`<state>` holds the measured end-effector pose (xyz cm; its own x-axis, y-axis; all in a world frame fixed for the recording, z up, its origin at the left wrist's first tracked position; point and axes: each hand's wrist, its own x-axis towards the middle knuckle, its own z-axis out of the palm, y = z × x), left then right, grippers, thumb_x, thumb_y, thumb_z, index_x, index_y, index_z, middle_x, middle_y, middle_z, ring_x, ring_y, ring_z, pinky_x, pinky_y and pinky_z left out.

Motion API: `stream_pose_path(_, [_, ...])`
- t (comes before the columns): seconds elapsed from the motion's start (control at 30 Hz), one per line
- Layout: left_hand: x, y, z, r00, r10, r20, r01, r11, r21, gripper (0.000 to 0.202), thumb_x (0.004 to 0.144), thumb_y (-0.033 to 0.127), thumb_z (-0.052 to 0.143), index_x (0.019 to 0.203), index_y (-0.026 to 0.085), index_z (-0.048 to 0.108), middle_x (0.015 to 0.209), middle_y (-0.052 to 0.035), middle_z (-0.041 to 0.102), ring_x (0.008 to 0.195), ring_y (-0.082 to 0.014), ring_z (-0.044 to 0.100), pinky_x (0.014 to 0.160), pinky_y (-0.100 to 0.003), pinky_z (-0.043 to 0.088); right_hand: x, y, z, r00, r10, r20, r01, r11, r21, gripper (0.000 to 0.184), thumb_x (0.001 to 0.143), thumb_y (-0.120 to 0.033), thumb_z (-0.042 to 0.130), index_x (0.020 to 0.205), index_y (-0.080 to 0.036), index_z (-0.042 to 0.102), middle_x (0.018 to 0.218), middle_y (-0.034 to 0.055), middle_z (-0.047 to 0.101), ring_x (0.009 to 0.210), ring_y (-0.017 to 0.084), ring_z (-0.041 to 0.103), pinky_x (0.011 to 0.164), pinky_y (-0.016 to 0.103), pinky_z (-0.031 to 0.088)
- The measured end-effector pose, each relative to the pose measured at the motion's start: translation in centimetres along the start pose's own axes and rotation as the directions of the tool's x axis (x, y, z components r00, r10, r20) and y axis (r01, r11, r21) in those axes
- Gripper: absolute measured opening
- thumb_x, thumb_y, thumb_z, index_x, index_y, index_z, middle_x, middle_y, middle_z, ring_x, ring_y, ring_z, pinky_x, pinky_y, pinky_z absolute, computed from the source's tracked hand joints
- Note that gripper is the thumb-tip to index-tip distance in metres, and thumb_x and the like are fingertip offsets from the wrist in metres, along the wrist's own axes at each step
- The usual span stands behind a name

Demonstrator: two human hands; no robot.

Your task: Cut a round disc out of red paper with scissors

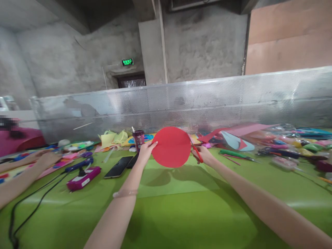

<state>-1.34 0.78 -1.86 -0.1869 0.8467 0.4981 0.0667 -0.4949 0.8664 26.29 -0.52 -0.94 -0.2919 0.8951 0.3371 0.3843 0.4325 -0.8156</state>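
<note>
My left hand (145, 150) pinches the left edge of a red paper circle (171, 147) and holds it upright above the green table cover (181, 214). On the circle's right side, my right hand (204, 155) is closed round the red handles of scissors (197, 154). The scissor blades are hidden behind the paper. Both arms reach far forward over the table.
A dark cup (138, 139), two black phones (118, 167) and a magenta device (83, 179) with a black cable lie to the left. Another person's arms (31, 166) rest at the far left. Coloured paper scraps and craft supplies (280, 143) crowd the right. A perforated metal screen (207, 100) stands behind.
</note>
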Motion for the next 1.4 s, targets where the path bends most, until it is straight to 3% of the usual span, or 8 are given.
stream_pose_path(0.83, [0.2,-0.2,-0.1,1.000,-0.020,0.009,0.020,1.000,-0.012,0.050,0.057,0.050,0.071,0.092,0.014,0.067,0.086,-0.0083,0.069,0.083,-0.0258,0.062,0.076,-0.035,0.048,0.2,0.4,-0.2,1.000,-0.005,0.007,0.005,1.000,-0.027,0.024,0.072,-0.022,0.044,0.050,-0.020,0.039,0.036,-0.0054,0.041,0.030,0.007,0.039,0.031,0.019,0.041])
stream_pose_path(1.4, [-0.3,0.9,-0.3,0.997,-0.077,0.026,0.079,0.988,-0.129,0.050,0.053,0.046,0.074,0.090,0.014,0.067,0.089,-0.0097,0.069,0.083,-0.0258,0.063,0.079,-0.037,0.048,0.2,0.6,-0.4,0.997,-0.019,0.080,0.017,1.000,0.022,0.024,0.071,-0.027,0.046,0.050,-0.020,0.039,0.035,-0.0054,0.042,0.030,0.007,0.039,0.032,0.019,0.039])
